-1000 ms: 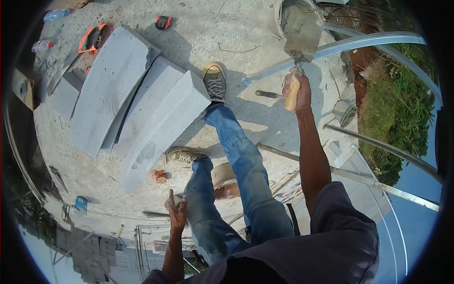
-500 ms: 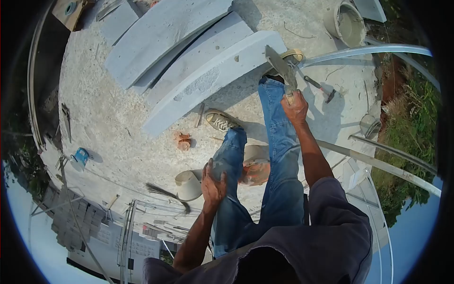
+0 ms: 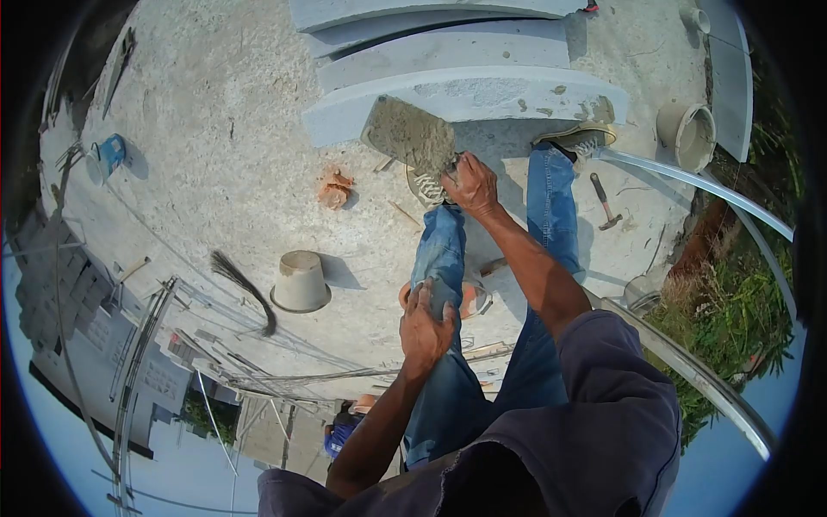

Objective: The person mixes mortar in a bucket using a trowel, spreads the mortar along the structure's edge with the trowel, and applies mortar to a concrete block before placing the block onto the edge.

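Note:
My right hand [image 3: 472, 185] is closed around the handle of a trowel. The trowel's broad blade [image 3: 407, 136] is coated with grey mortar and lies over my left shoe, its far edge overlapping the side of a pale block panel [image 3: 465, 93]; whether they touch I cannot tell. Mortar smears show on that panel's right end. My left hand [image 3: 426, 327] rests on the knee of my jeans, fingers spread and holding nothing. A hammer [image 3: 606, 203] lies on the concrete right of my right shoe [image 3: 575, 138].
More pale panels [image 3: 448, 47] lie beyond the nearest one. An upturned bucket [image 3: 301, 280], a broken reddish lump [image 3: 334, 187] and a bundle of dark bristles [image 3: 243, 289] are at left. A mortar-stained bucket [image 3: 689, 136] and metal rails [image 3: 689, 370] stand at right, near greenery.
My view has turned, so the panels now run nearly level across the top. The trowel has moved left, its mortar-covered face now showing. My left hand stays on my knee.

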Demonstrator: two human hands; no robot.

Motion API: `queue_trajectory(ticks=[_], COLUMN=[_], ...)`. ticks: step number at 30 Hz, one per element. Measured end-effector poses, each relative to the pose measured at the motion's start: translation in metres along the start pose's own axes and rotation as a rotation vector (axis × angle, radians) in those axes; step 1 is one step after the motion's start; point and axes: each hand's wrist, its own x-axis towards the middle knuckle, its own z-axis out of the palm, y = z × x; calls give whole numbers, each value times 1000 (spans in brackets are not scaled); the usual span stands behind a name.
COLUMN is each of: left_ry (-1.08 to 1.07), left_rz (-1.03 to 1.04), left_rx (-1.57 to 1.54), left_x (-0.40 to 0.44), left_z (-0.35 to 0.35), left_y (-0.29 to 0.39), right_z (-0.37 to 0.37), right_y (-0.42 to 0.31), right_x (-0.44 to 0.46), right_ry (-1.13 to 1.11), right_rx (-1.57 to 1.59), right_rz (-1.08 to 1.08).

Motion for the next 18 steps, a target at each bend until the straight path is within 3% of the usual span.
queue_trajectory(ticks=[3,5,11,15,18], left_ry=[37,33,87,74,76], left_rz=[5,-7,18,-6,-32], left_rx=[-43,-81,-48,-19,42], left_x=[-4,-8,-7,-12,-15], left_z=[4,9,16,22,30], left_y=[-12,-18,-23,-17,-9], right_z=[33,47,20,25,26], right_y=[-11,-8,-7,-36,7], right_x=[27,36,20,31,8], right_ry=[-72,-252,-447,-246,-429], right_rx=[11,-159,-95,22,-48], right_rz=[-109,-96,-324,-87,-169])
